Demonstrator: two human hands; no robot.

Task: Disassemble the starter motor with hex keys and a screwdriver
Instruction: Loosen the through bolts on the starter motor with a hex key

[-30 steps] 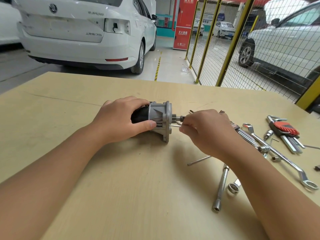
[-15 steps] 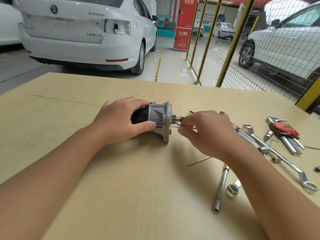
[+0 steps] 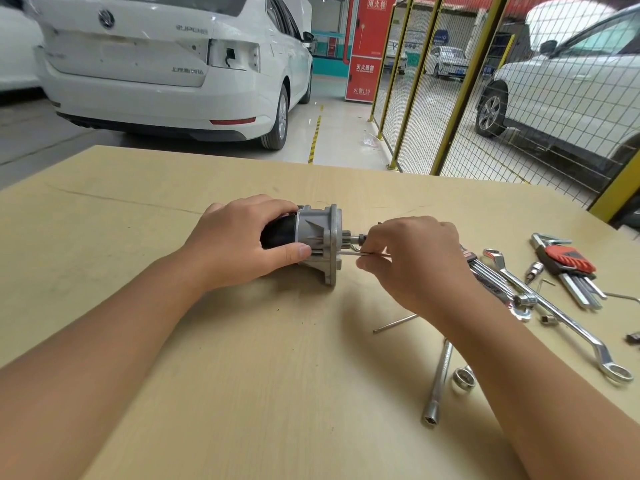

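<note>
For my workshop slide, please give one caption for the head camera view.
Left hand steadies the grey-and-black starter motor on the beige wooden table while right hand works a thin metal hex key.

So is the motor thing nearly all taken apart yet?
Not yet. The starter motor looks whole: its grey housing is on the black body, and no removed pieces show on the table. Right now the left hand steadies it while the right hand works a thin hex key at the flange. Nearly everything remains.
</note>
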